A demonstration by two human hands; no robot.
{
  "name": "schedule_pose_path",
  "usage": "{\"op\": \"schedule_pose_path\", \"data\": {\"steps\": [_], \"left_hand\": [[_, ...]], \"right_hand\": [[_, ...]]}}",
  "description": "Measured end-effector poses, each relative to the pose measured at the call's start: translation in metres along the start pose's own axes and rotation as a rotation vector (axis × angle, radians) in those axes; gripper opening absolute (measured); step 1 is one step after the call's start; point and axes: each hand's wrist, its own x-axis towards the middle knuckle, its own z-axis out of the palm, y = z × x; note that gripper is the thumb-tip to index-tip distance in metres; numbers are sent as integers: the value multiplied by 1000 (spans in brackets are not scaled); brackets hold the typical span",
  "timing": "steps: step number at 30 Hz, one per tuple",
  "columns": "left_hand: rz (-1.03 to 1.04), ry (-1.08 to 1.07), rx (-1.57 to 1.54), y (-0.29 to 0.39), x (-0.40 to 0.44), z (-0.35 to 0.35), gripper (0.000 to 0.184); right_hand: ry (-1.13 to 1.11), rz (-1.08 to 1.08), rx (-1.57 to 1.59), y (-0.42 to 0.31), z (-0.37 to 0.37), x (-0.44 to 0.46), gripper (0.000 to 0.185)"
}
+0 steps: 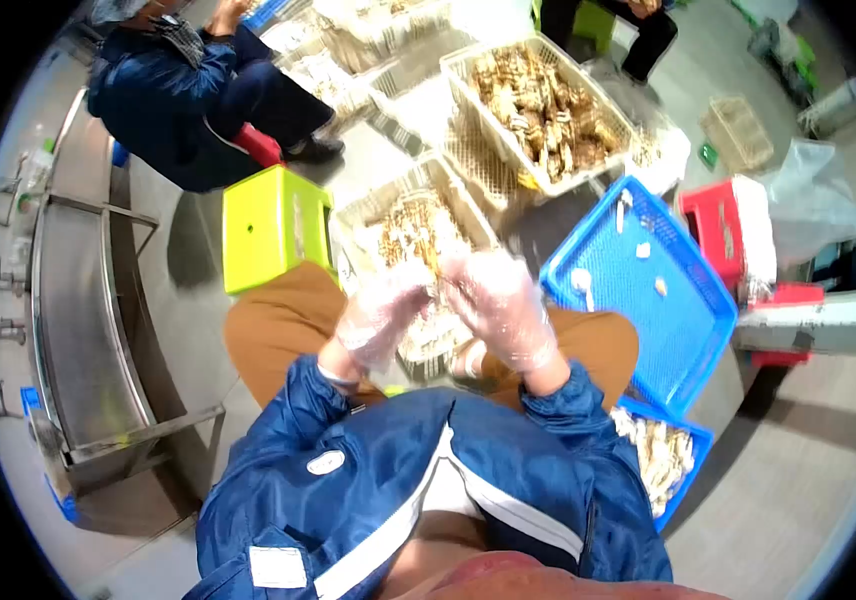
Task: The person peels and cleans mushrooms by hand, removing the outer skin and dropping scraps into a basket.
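Observation:
Both my hands wear clear plastic gloves and meet over a white basket [473,212] of pale and brown mushroom-like pieces [418,225] between my knees. The fingers of my left hand [385,312] are pressed together around something too small to name. Close beside it, my right hand [500,305] is also closed at the fingertips, and what it pinches is hidden. Right of my hands lies a blue tray [683,320] with a few small pale pieces in it. A larger white crate [588,92] full of brown pieces stands beyond.
A green stool [266,228] is at the left, near a seated person in dark blue [163,105]. Another person's legs [648,40] show at the top. Red stool [716,235] right; blue crate [700,450] of pale pieces lower right; metal rack [83,320] far left.

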Motion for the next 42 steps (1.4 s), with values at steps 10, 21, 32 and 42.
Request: {"op": "schedule_pose_path", "data": {"steps": [10, 21, 32, 42], "left_hand": [[147, -27, 517, 16, 5, 12, 71], [-19, -2, 258, 26, -16, 20, 51], [-48, 21, 6, 17, 1, 7, 54], [96, -16, 398, 6, 8, 8, 58]], "right_hand": [[-26, 22, -44, -12, -1, 1, 16], [225, 406, 252, 27, -8, -3, 12], [0, 150, 305, 15, 2, -3, 11], [-31, 153, 306, 20, 8, -7, 10]]}}
